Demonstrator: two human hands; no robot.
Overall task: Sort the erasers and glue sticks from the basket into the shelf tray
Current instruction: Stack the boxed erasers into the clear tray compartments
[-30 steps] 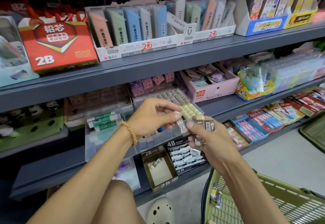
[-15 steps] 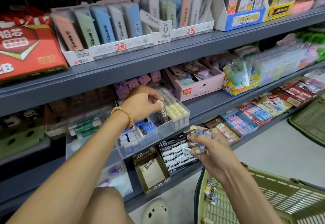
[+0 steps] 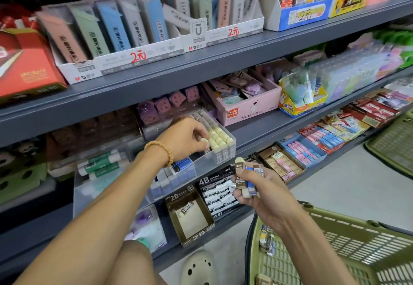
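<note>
While left hand [image 3: 185, 138] pinches eraser [image 3: 204, 141] — beside tray [image 3: 223, 160] rows, right hand [image 3: 266, 193] clear.

Hands: 2, the left hand [image 3: 183, 138] w/ 1 eraser [image 3: 204, 140], the right hand [image 3: 261, 192] w/ approx. 4 erasers [image 3: 244, 175]. Glue sticks [image 3: 100, 165] at shelf tray's [image 3: 201, 168] left end: approx. 3. Green baskets: 2, near basket [image 3: 348, 235] and far basket [image 3: 393, 144]. Brown 2B box [image 3: 190, 215]: 1 eraser. Cream erasers in tray: too many to count.

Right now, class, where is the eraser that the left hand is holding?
In the head view, the eraser is pinched by the left hand at the clear shelf tray, touching the row of cream erasers, centre frame.
</note>
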